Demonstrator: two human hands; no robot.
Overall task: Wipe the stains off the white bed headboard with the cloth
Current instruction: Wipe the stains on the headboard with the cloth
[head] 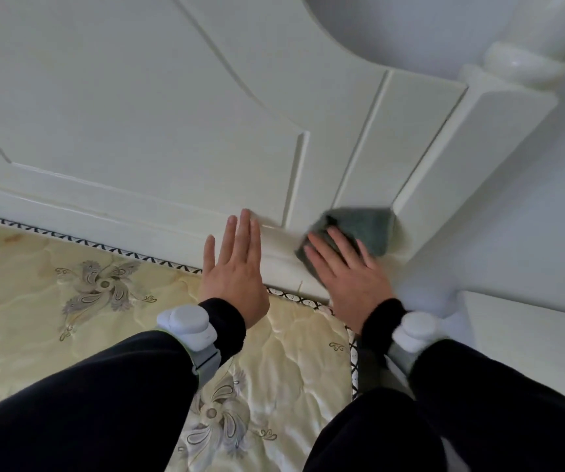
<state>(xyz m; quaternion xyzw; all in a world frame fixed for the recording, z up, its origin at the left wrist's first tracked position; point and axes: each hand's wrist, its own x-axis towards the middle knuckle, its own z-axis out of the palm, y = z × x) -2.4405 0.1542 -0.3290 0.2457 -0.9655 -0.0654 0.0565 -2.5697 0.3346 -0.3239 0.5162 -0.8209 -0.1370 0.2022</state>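
1. A white painted wooden bed headboard (158, 107) with raised curved panel mouldings was seen filling the far part of the scene, ending at a square corner post (471, 148) on the right.
2. A cream quilted mattress (53, 301) with a grey floral pattern and black-and-white edging was laid against the headboard's base, near and left.
3. Black sleeves with pale wrist-worn devices (185, 323) were seen on both forearms.
4. The left hand (235, 267) was held flat, fingers straight and close together, its fingertips at the lower rail; contact could not be told.
5. The right hand (349, 281) was pressed flat, fingers spread, on a grey-green folded cloth (363, 229).
6. The cloth was placed against the headboard's lower right corner, beside the post.
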